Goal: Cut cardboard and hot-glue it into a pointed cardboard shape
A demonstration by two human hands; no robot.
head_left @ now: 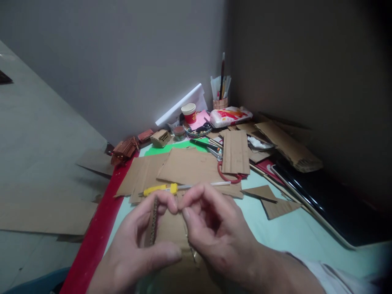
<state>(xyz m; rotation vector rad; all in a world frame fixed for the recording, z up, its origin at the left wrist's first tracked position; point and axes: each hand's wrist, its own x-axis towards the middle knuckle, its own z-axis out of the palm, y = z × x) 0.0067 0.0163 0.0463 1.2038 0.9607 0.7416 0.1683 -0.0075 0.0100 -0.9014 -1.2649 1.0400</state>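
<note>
Cardboard piece (168,232) sits low over the tabletop (277,234): the left hand (131,249) curls around it, thumb apart, while the right hand (219,228) pinches its upper edge. It looks cut but unfinished; loose cardboard sheets (180,167) lie beyond. Red edging (94,239) lines the tabletop's left; grey walls (137,61) meet behind.

L hand (134,249) wrist cut off by bottom edge; lower end of cardboard piece (168,232) murky down there, can't tell where it stops. R hand (220,228) covers part of its R side; what R fingertips pinch, if anything, too small/blurred to tell. Red-handled scissors (225,174) partly hidden under cardboard rect. (235,153). Sleeve (333,275) & blue container (39,281) cut off at bottom. Bits in the dish (210,131) too small to ID. Dark obj. (4,77) cut by L edge, unclear what.
</note>
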